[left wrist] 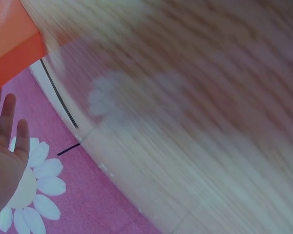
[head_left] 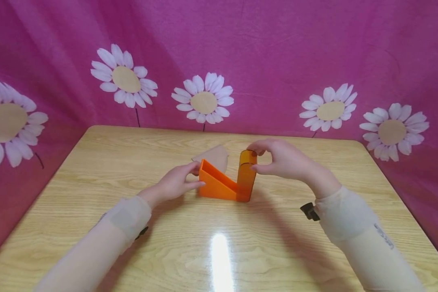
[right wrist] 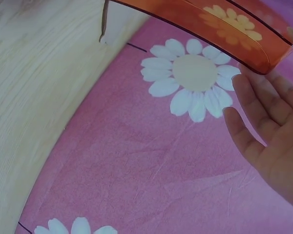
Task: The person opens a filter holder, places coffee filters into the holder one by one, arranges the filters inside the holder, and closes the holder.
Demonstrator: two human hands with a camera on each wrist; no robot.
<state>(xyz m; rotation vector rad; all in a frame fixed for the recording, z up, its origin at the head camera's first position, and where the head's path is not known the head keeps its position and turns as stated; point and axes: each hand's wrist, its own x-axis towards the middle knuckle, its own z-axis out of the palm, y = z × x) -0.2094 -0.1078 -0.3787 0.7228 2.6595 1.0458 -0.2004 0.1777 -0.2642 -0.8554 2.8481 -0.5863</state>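
Note:
A bright orange wedge-shaped box (head_left: pixel 217 184) with an open sloping top stands on the table, its tall end at the left. My left hand (head_left: pixel 177 178) holds that tall end, thumb on the near side and fingers partly hidden behind it. At the low right end stands a see-through amber piece (head_left: pixel 246 174), tall and narrow with dark edges. Near its top, my right hand (head_left: pixel 284 160) pinches it between thumb and fingers. In the right wrist view the amber piece (right wrist: pixel 210 29) is at the top, with several fingers (right wrist: pixel 263 105) spread below it.
Behind the orange box lies a flat beige piece (head_left: pixel 219 156), partly hidden. The wooden table (head_left: pixel 168 247) shows a bright light reflection near the front. A pink cloth (head_left: pixel 263 61) printed with white flowers hangs at the back and sides.

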